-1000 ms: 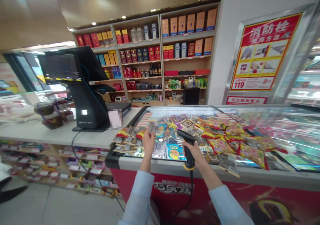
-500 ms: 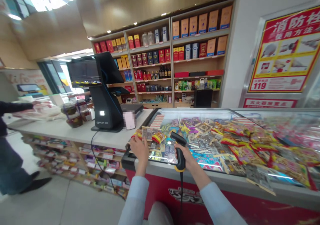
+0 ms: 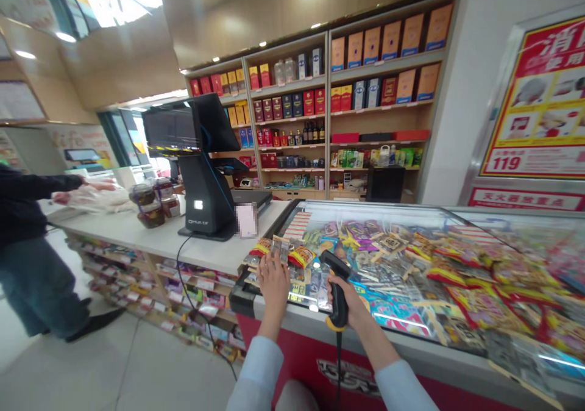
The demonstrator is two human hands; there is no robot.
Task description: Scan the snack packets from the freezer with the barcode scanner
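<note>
My left hand (image 3: 273,278) rests over the near-left corner of the freezer's glass lid (image 3: 320,213), its fingers curled on a small snack packet (image 3: 280,247) among red and yellow packets. My right hand (image 3: 343,295) is wrapped round the handle of a black barcode scanner (image 3: 337,289) with a yellow base and a cord hanging down; its head points at the packets by my left hand.
A black checkout terminal (image 3: 201,155) stands on the white counter (image 3: 137,234) to the left, with jars (image 3: 150,207) beside it. Another person (image 3: 31,240) stands at far left, a hand on a plastic bag. Shelves of boxes and bottles (image 3: 320,100) line the back wall.
My view has swung left, so the freezer slid right and the person at the counter came into sight. My left hand drew a packet toward the near-left corner; the scanner followed.
</note>
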